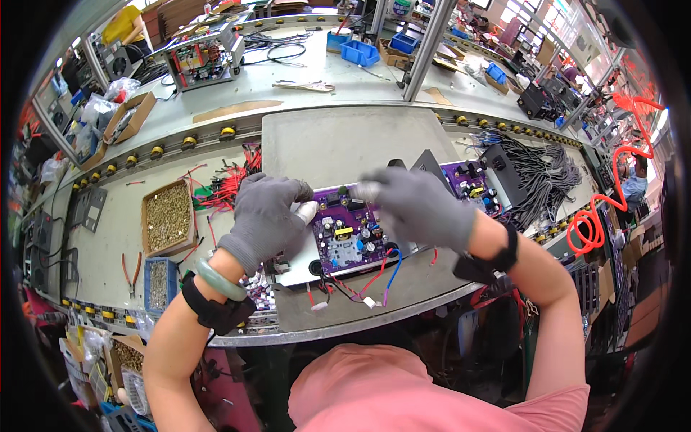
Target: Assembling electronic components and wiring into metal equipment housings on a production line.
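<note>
A purple circuit board [353,234] lies in a pale metal casing [296,265] on a grey work mat in front of me. It carries a yellow transformer, capacitors and a grey heat sink, and red, black and blue wires trail off its near edge. My left hand [268,216], in a grey glove with pale fingertips, is closed at the board's upper left edge, thumb and fingers bent against it. My right hand [425,209], gloved alike, reaches over the board's upper right part. Its fingers are smeared by motion, so what they touch is hidden.
A second purple board [471,189] stands at right beside a bundle of dark cables [543,173]. To the left are a box of brass-coloured screws [169,217], a blue bin [160,282], pliers [132,273] and red wires [234,180]. A coiled red hose [589,234] hangs at far right.
</note>
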Available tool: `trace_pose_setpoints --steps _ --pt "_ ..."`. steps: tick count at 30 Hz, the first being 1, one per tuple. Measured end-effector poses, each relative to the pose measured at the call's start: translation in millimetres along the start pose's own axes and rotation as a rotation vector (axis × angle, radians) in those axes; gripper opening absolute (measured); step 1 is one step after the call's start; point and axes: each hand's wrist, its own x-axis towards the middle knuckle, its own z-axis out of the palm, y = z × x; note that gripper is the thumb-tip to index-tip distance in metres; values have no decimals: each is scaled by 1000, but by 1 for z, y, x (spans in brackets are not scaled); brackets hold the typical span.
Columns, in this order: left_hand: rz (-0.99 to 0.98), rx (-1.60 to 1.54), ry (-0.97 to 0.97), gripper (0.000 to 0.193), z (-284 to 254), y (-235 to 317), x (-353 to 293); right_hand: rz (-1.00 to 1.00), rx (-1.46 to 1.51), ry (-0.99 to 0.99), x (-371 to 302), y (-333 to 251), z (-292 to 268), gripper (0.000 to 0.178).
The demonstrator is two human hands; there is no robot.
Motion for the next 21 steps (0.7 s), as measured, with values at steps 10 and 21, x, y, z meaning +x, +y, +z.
trace_pose_setpoints --steps 10,21 --pt "207 -297 25 30 -2 78 19 -6 -142 294 -48 -12 19 6" --pt "400 275 13 11 7 99 12 181 138 408 -47 -11 32 6"
